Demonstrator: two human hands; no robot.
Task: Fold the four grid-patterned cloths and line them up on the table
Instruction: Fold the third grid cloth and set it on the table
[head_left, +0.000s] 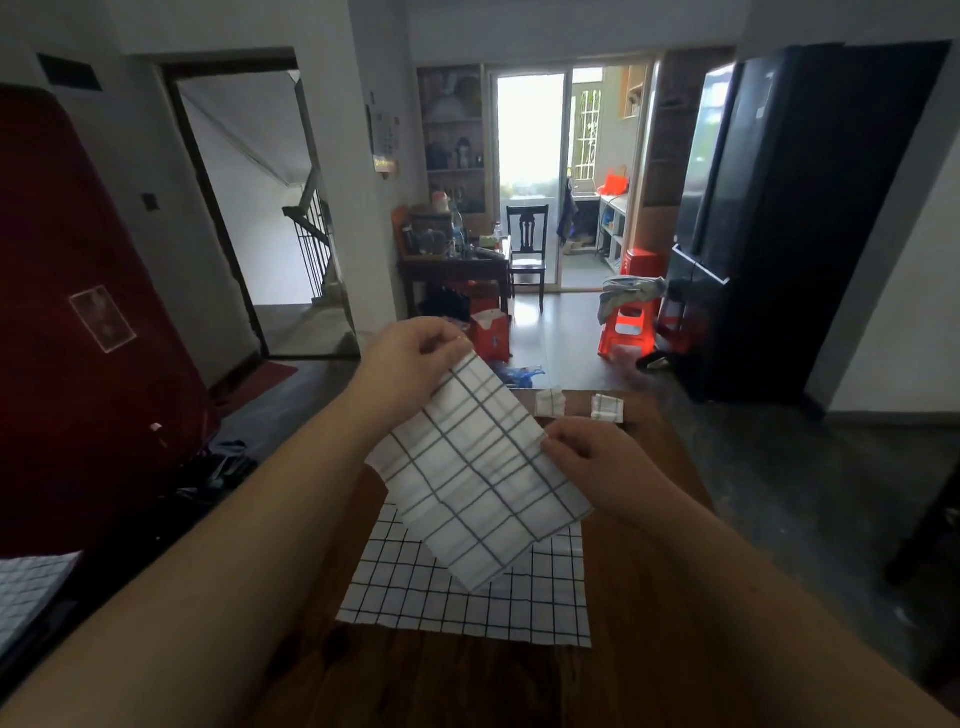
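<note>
I hold a white grid-patterned cloth (478, 473) up above the wooden table (639, 597); it hangs slanted and looks folded over. My left hand (415, 358) pinches its upper corner, and my right hand (592, 462) pinches its right edge. Beneath it another grid-patterned cloth (467, 597) lies flat and spread on the table. Two small folded cloths sit side by side at the table's far edge, one (549, 402) to the left and one (607, 408) to the right.
A dark red covered object (78, 338) stands close on the left, with a pale gridded fabric (26, 587) at the lower left edge. A black fridge (779, 218) is at the right. Orange stools (626, 325), a chair and a cluttered table fill the room beyond.
</note>
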